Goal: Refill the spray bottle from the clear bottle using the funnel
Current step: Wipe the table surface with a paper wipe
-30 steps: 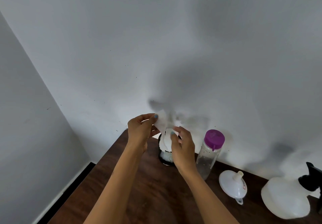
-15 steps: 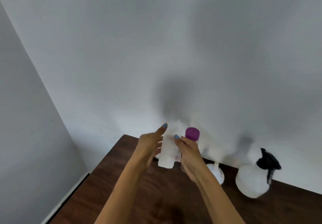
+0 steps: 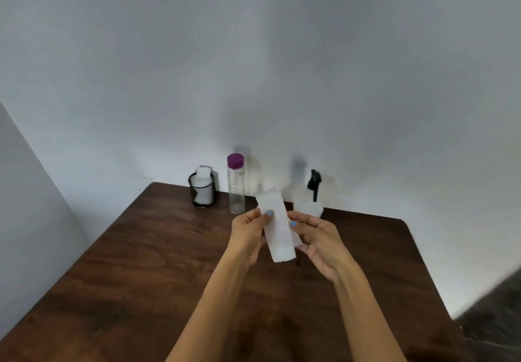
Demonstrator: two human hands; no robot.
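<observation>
Bare forearms, no sleeves, blue-painted nails on left hand (image 3: 248, 235), right hand (image 3: 318, 237)

Premises appear to be a plain room in a home or small office; the frame does not settle which. A dark wood-grain desk (image 3: 146, 263) with rounded corners stands pushed into the corner of two bare, white-painted walls (image 3: 253, 65), which carry a few small marks. At the desk's far edge, against the wall, stands a black mesh cup (image 3: 202, 194) stuffed with white paper, a desk-tidy item. A clear bottle (image 3: 236, 185) with a purple cap stands just beside it. Dark flooring (image 3: 496, 319) shows past the desk's right edge.
</observation>
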